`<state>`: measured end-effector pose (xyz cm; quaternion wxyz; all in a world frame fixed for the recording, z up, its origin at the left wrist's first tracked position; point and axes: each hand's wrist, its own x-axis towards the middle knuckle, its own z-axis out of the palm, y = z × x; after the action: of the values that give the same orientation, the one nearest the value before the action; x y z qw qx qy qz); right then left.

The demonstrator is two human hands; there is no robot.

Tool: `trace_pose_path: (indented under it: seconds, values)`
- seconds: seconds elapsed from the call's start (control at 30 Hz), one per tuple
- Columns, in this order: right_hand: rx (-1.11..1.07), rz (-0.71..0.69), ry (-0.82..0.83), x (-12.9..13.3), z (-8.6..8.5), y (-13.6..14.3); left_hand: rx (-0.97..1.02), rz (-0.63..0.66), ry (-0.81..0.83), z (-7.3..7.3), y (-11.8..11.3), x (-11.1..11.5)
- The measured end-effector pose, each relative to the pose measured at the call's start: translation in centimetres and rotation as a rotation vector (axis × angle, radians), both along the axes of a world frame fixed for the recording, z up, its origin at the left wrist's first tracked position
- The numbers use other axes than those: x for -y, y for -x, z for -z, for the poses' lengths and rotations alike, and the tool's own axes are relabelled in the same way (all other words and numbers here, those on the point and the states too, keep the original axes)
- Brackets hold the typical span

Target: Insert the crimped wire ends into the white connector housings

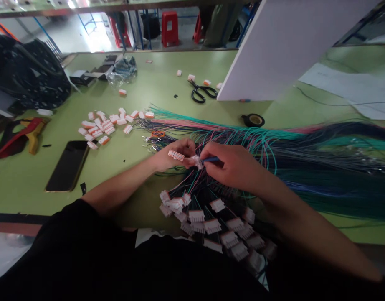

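Left hand (pixel 182 146), fingers closed round small white connector (pixel 197 162), just right of its fingertips, between both hands. Right hand (pixel 236 165), fingers pinched on thin dark blue piece (pixel 212 159); long axis roughly sideways, near end pointing left at the connector, touching or just short, can't tell. Connector's own long axis too blurred to read; both hands about equally near. Orange-faced connector (pixel 176 155) lies against left hand, can't tell if gripped. Wired connectors (pixel 212 226) nearer the body, wire bundle (pixel 264 134) beyond and off right
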<state>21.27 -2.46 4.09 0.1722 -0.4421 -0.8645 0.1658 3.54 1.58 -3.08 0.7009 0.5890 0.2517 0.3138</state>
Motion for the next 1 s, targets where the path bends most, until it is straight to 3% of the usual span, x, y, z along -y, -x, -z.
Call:
trace_pose_path:
  seconds: [0.1,0.27,0.73,1.0]
  values:
    - [-0.066,-0.031,0.055,-0.12,-0.29,-0.27,-0.013,0.049,-0.004,-0.08,0.26,-0.22]
    - [-0.143,-0.071,0.169,-0.65,-0.5,-0.67,-0.041,0.019,-0.074,0.1,0.6,-0.41]
    - [-0.018,-0.053,0.064,-0.33,-0.48,-0.19,-0.05,0.008,-0.193,0.18,0.65,-0.67]
    - [-0.056,-0.033,0.041,-0.3,-0.03,-0.2,-0.107,0.009,-0.236,-0.26,0.9,-0.84]
